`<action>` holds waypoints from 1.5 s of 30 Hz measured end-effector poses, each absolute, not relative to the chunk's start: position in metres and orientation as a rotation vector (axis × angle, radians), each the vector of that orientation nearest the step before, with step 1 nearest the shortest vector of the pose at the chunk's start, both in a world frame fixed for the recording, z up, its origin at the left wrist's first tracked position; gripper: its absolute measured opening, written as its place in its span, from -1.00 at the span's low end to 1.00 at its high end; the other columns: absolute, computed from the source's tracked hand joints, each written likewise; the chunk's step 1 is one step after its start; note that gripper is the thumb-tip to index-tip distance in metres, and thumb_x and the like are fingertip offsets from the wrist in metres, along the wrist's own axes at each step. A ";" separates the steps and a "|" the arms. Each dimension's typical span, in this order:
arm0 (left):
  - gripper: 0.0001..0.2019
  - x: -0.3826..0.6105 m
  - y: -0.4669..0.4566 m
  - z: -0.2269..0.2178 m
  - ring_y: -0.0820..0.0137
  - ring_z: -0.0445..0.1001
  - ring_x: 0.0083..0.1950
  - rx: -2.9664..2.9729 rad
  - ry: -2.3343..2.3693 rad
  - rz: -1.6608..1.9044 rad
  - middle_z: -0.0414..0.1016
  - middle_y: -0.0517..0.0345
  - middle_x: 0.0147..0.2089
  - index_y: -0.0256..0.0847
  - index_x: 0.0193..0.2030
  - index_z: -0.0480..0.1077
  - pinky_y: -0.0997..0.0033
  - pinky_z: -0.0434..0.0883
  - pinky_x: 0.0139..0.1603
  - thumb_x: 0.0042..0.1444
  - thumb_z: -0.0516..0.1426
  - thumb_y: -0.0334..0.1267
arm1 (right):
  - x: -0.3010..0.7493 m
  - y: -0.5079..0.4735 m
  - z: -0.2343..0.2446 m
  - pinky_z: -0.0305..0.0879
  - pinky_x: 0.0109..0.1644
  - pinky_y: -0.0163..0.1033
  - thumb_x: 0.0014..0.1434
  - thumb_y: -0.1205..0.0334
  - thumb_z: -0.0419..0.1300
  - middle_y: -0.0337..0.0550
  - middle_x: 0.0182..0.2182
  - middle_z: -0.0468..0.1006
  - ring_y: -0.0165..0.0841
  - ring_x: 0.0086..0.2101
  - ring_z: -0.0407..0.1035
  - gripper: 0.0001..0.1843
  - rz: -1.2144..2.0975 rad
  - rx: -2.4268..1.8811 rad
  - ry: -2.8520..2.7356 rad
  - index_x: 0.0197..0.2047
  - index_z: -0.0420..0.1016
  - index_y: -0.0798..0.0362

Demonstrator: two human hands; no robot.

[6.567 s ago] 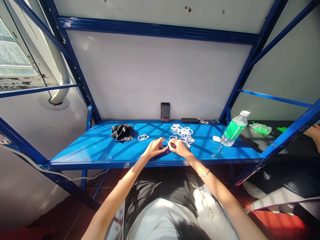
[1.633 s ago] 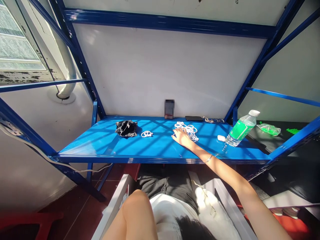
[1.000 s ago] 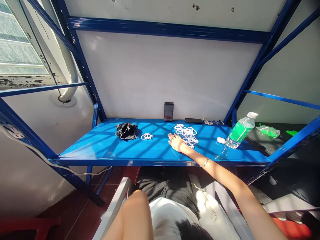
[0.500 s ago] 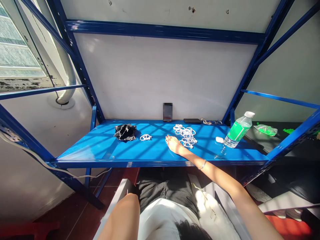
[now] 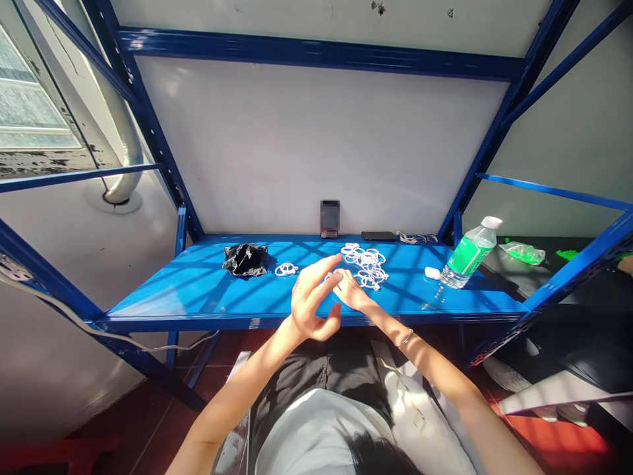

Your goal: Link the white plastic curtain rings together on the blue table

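Note:
My left hand (image 5: 311, 300) hovers above the front of the blue shelf (image 5: 208, 297) with its fingers spread and nothing in it. My right hand (image 5: 352, 290) rests on the shelf just behind it, partly hidden by the left fingers, beside a pile of white rings (image 5: 364, 264). Its fingers are curled, and what they hold I cannot make out. A small linked set of white rings (image 5: 285, 268) lies left of my hands.
A crumpled black bag (image 5: 244, 258) lies at the left. A phone (image 5: 330, 218) stands against the back wall, with a flat dark phone (image 5: 378, 235) beside it. A green-labelled water bottle (image 5: 467, 253) and a small white case (image 5: 432, 272) are at the right.
My left arm has come up from my lap to the shelf front, hand spread. My right hand drew back from the ring pile toward the front edge.

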State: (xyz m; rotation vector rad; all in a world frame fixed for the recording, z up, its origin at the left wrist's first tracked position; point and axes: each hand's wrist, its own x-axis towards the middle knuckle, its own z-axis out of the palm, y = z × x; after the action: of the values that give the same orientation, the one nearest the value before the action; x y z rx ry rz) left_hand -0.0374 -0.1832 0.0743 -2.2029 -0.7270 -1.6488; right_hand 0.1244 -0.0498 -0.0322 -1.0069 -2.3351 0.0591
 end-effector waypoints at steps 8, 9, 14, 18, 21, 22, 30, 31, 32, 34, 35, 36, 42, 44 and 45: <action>-0.56 -0.058 -0.087 -0.004 0.19 0.35 0.20 -2.572 -1.469 -1.333 0.35 -0.09 0.17 -0.18 0.22 0.18 0.14 0.37 0.16 0.22 0.07 -0.20 | 0.126 -0.047 -0.029 0.37 0.05 -0.03 0.21 0.42 0.12 0.04 -0.05 0.47 -0.19 -0.03 0.34 -0.63 0.169 -0.985 -2.284 0.09 0.40 0.14; -0.60 -0.061 -0.081 -0.015 0.18 0.38 0.16 -2.621 -1.481 -1.261 0.38 -0.09 0.13 -0.19 0.17 0.23 0.15 0.38 0.13 0.20 0.08 -0.20 | 0.126 -0.048 -0.028 0.37 0.05 -0.05 0.22 0.43 0.11 0.02 -0.07 0.48 -0.21 -0.05 0.35 -0.66 0.177 -0.979 -2.286 0.06 0.42 0.13; -0.79 -0.064 -0.073 -0.038 0.20 0.44 0.03 -2.663 -1.457 -1.079 0.48 0.02 -0.01 -0.16 -0.06 0.37 0.18 0.41 0.01 0.18 0.12 -0.19 | 0.126 -0.051 -0.024 0.36 0.03 -0.11 0.26 0.40 0.08 -0.03 -0.13 0.52 -0.23 -0.09 0.38 -0.77 0.167 -0.976 -2.289 -0.04 0.48 0.10; -0.76 -0.064 -0.073 -0.036 0.22 0.45 0.01 -2.648 -1.447 -1.097 0.49 0.01 -0.02 -0.16 -0.01 0.35 0.23 0.42 -0.02 0.20 0.12 -0.18 | 0.125 -0.053 -0.023 0.37 0.02 -0.12 0.26 0.41 0.08 -0.03 -0.13 0.52 -0.23 -0.08 0.39 -0.74 0.167 -0.997 -2.279 -0.02 0.47 0.08; -0.69 -0.066 -0.071 -0.037 0.19 0.44 0.05 -2.643 -1.462 -1.112 0.46 -0.01 0.04 -0.17 0.06 0.31 0.19 0.42 0.01 0.20 0.13 -0.16 | 0.125 -0.055 -0.021 0.38 0.01 -0.12 0.25 0.42 0.09 -0.02 -0.13 0.52 -0.23 -0.09 0.40 -0.72 0.184 -1.004 -2.275 0.00 0.46 0.09; -0.65 -0.066 -0.071 -0.038 0.18 0.43 0.07 -2.643 -1.463 -1.121 0.45 -0.02 0.06 -0.17 0.08 0.29 0.17 0.42 0.02 0.19 0.14 -0.15 | 0.125 -0.056 -0.020 0.39 0.00 -0.12 0.24 0.43 0.10 -0.02 -0.13 0.52 -0.24 -0.09 0.41 -0.71 0.194 -0.999 -2.276 0.01 0.46 0.09; -0.61 -0.066 -0.074 -0.033 0.23 0.43 0.00 -2.681 -1.360 -1.187 0.42 -0.03 0.01 -0.19 0.14 0.25 0.22 0.44 -0.02 0.19 0.15 -0.18 | 0.126 -0.058 -0.020 0.41 -0.01 -0.17 0.28 0.33 0.09 -0.08 -0.12 0.51 -0.31 -0.14 0.44 -0.74 0.292 -0.851 -2.230 0.02 0.45 0.03; -0.61 -0.065 -0.076 -0.032 0.24 0.43 -0.02 -2.685 -1.344 -1.192 0.42 -0.02 -0.01 -0.18 0.14 0.25 0.23 0.44 -0.04 0.19 0.14 -0.18 | 0.127 -0.060 -0.020 0.40 -0.02 -0.17 0.29 0.31 0.09 -0.09 -0.12 0.51 -0.32 -0.14 0.44 -0.75 0.301 -0.838 -2.213 0.02 0.45 0.02; -0.61 -0.065 -0.077 -0.030 0.26 0.44 -0.04 -2.686 -1.331 -1.198 0.42 -0.01 -0.03 -0.18 0.14 0.25 0.25 0.44 -0.07 0.19 0.14 -0.19 | 0.127 -0.061 -0.019 0.40 -0.02 -0.18 0.30 0.29 0.08 -0.10 -0.11 0.51 -0.33 -0.13 0.44 -0.76 0.309 -0.826 -2.199 0.01 0.45 0.01; -0.62 -0.064 -0.079 -0.028 0.28 0.44 -0.08 -2.680 -1.308 -1.207 0.42 0.01 -0.06 -0.18 0.13 0.26 0.28 0.45 -0.12 0.19 0.14 -0.20 | 0.129 -0.065 -0.017 0.40 -0.02 -0.19 0.31 0.27 0.06 -0.12 -0.10 0.51 -0.34 -0.13 0.44 -0.77 0.317 -0.805 -2.177 0.00 0.44 0.00; -0.63 -0.063 -0.080 -0.027 0.28 0.45 -0.09 -2.676 -1.294 -1.214 0.42 0.01 -0.06 -0.17 0.12 0.26 0.29 0.45 -0.14 0.19 0.13 -0.20 | 0.130 -0.067 -0.015 0.39 -0.02 -0.20 0.32 0.26 0.05 -0.12 -0.11 0.51 -0.34 -0.13 0.44 -0.78 0.318 -0.797 -2.168 -0.01 0.44 0.00; -0.65 -0.063 -0.080 -0.026 0.29 0.45 -0.10 -2.674 -1.277 -1.221 0.42 0.02 -0.07 -0.17 0.11 0.27 0.30 0.45 -0.15 0.19 0.13 -0.20 | 0.131 -0.069 -0.014 0.39 -0.02 -0.20 0.33 0.25 0.04 -0.13 -0.11 0.51 -0.34 -0.14 0.44 -0.78 0.320 -0.791 -2.161 -0.02 0.44 0.00; -0.70 -0.060 -0.083 -0.021 0.31 0.44 -0.07 -2.657 -1.232 -1.280 0.40 0.03 -0.06 -0.13 0.08 0.30 0.29 0.46 -0.09 0.21 0.11 -0.20 | 0.133 -0.073 -0.009 0.41 -0.09 -0.20 0.32 0.16 0.04 -0.12 -0.17 0.51 -0.35 -0.24 0.44 -0.77 0.359 -0.806 -2.095 -0.05 0.45 0.01; -0.69 -0.060 -0.084 -0.020 0.30 0.45 -0.05 -2.633 -1.226 -1.317 0.39 0.03 -0.04 -0.13 0.09 0.29 0.28 0.47 -0.07 0.22 0.11 -0.18 | 0.133 -0.072 -0.008 0.41 -0.12 -0.20 0.30 0.15 0.06 -0.13 -0.21 0.51 -0.35 -0.28 0.43 -0.78 0.374 -0.820 -2.069 -0.09 0.46 0.02; -0.69 -0.060 -0.085 -0.019 0.29 0.44 -0.04 -2.623 -1.221 -1.330 0.38 0.03 -0.03 -0.13 0.09 0.29 0.28 0.47 -0.07 0.22 0.11 -0.18 | 0.133 -0.072 -0.008 0.41 -0.13 -0.21 0.30 0.15 0.07 -0.13 -0.23 0.51 -0.35 -0.29 0.43 -0.79 0.381 -0.822 -2.060 -0.12 0.47 0.03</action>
State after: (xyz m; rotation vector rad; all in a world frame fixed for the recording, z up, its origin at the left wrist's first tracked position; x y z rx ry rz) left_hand -0.0603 -0.0848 -0.0191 -2.6228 -1.2214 -1.3299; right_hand 0.1327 -0.0717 -0.0076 -0.8218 -2.0601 0.3810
